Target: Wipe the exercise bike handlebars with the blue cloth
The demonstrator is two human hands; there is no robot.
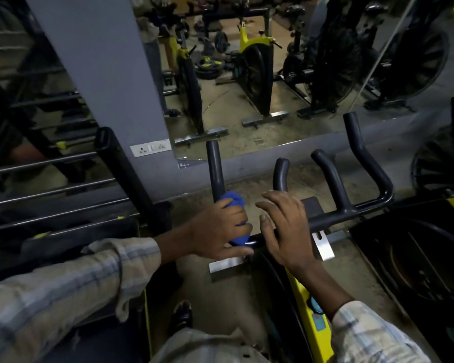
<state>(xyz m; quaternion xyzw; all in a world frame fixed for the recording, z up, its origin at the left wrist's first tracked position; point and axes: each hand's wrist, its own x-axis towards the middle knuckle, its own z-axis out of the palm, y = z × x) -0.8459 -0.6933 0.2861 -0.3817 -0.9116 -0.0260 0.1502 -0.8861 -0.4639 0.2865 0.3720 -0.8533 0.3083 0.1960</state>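
Observation:
The exercise bike's dark grey handlebars (pixel 333 179) spread in front of me with several upright prongs joined by a cross bar. My left hand (pixel 218 229) grips the blue cloth (pixel 233 203), which is wrapped round the base of the leftmost prong (pixel 214 166). My right hand (pixel 286 224) rests with fingers spread on the cross bar near the second prong (pixel 281 172). Part of the cloth is hidden under my left fingers.
A grey pillar (pixel 102 74) with a wall socket (pixel 151 149) stands ahead to the left. A mirror (pixel 273 74) behind the handlebars reflects yellow bikes. A black rack with metal bars (pixel 50 184) is at left, another bike's wheel (pixel 440 163) at right.

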